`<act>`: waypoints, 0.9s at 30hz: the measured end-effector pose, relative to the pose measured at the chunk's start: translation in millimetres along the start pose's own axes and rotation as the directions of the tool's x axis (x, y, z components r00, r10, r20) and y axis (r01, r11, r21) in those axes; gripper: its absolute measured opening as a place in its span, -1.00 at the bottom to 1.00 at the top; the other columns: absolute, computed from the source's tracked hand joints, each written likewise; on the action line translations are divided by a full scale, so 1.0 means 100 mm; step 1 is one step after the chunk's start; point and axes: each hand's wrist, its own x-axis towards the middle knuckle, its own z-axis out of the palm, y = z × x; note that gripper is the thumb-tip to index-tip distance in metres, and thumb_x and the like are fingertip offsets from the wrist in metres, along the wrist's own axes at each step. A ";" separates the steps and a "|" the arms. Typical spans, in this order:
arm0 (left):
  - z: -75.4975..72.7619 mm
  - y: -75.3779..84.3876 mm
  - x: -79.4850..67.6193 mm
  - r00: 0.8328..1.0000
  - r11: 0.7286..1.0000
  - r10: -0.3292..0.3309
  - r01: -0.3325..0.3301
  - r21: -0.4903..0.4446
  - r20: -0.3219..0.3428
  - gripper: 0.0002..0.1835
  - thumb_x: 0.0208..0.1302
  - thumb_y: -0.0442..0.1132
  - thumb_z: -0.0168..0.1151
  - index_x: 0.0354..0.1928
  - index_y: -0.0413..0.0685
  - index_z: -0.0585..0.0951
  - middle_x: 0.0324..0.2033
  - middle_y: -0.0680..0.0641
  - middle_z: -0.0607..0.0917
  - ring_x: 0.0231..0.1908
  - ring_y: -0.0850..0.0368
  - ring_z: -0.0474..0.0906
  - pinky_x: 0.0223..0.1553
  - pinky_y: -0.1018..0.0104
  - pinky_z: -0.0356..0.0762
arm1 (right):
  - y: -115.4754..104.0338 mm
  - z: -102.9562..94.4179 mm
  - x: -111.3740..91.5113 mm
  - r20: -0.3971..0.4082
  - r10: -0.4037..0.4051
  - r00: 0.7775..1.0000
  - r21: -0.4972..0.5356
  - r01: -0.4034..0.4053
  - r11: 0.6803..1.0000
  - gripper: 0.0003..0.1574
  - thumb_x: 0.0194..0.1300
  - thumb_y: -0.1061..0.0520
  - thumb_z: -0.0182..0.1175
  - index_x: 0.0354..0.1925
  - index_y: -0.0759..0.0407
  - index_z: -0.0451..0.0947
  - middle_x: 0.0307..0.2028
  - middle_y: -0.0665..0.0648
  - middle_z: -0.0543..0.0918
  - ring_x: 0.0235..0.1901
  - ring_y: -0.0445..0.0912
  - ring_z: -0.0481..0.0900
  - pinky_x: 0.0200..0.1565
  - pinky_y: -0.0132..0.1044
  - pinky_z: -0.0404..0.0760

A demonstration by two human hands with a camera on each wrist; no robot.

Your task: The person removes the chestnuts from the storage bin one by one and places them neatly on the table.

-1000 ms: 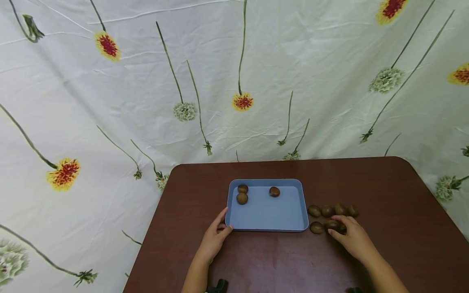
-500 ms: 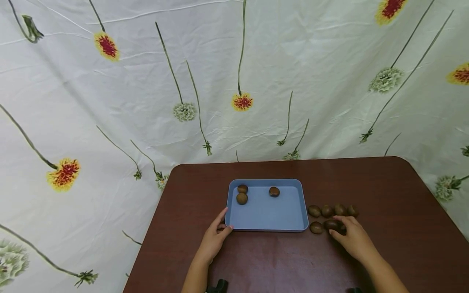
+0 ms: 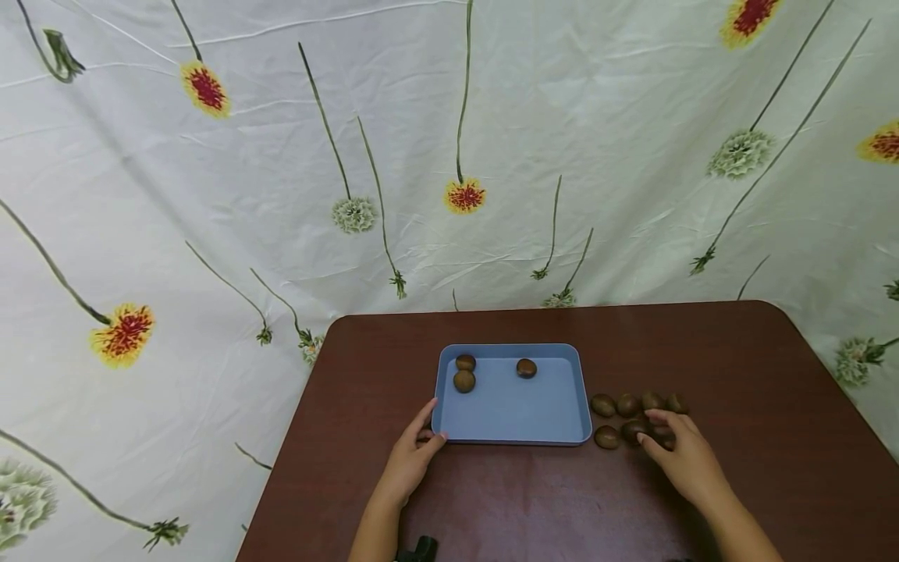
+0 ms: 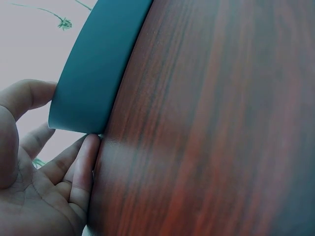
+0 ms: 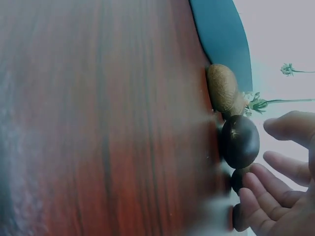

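My left hand (image 3: 407, 460) holds the near left corner of the blue tray (image 3: 520, 414), with its thumb and fingers on either side of the corner. In the left wrist view the thumb touches the tray's wall (image 4: 93, 73). Three round brown fruits lie in the tray: two touch at the left, and one fruit (image 3: 526, 368) is farther right. My right hand (image 3: 684, 457) hovers over the fruits on the right, fingers spread and slightly bent. A smooth dark fruit (image 5: 239, 141) sits just off its thumb. Beside it is a brown kiwi (image 5: 222, 87). The palm hides the fruit behind partly.
Several more brown fruits (image 3: 627, 404) stand in two rows right of the tray, on a dark reddish wooden table (image 3: 520, 499). A white flower-printed cloth (image 3: 281, 156) hangs behind the table. A black object (image 3: 421, 549) shows at the left wrist.
The right hand has shifted slightly right and back from the dark fruit, its thumb and fingers opening away from it. Left hand and tray have not moved.
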 end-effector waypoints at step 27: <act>0.01 0.02 -0.01 1.000 1.000 -0.003 0.003 0.000 -0.005 -0.29 0.46 -0.07 0.23 0.55 0.41 0.21 0.39 -0.14 0.37 -0.05 0.05 0.41 -0.16 0.21 0.40 | -0.29 0.15 0.16 -0.216 -0.084 0.973 0.129 0.113 0.985 -0.47 0.48 -0.02 0.21 0.27 0.24 0.48 0.15 0.21 0.55 -0.01 -0.30 0.52 -0.06 -0.67 0.46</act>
